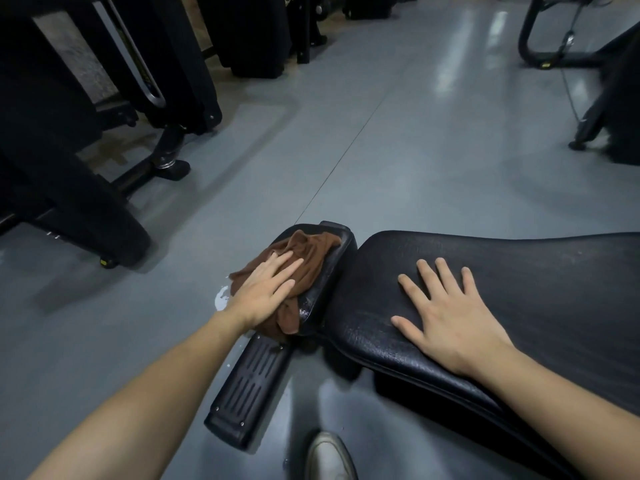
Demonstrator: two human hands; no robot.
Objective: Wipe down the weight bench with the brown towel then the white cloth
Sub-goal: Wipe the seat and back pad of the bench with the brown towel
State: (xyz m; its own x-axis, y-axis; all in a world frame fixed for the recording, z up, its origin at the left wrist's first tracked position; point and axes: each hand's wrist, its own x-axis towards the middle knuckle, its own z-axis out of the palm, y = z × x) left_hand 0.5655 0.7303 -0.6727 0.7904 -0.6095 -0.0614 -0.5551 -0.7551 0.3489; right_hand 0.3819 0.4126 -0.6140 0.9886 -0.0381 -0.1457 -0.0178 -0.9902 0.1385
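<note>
While the right hand is lying spread flat on the weight bench at lower right, the left hand is pressing the brown towel, fingers together, at frame centre.

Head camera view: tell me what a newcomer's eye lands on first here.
First, the left hand pressed flat on the crumpled brown towel on the small seat pad at centre. Next, the right hand spread open on the long black bench pad to the right. Dark gym machines crowd the upper left of the grey floor.
</note>
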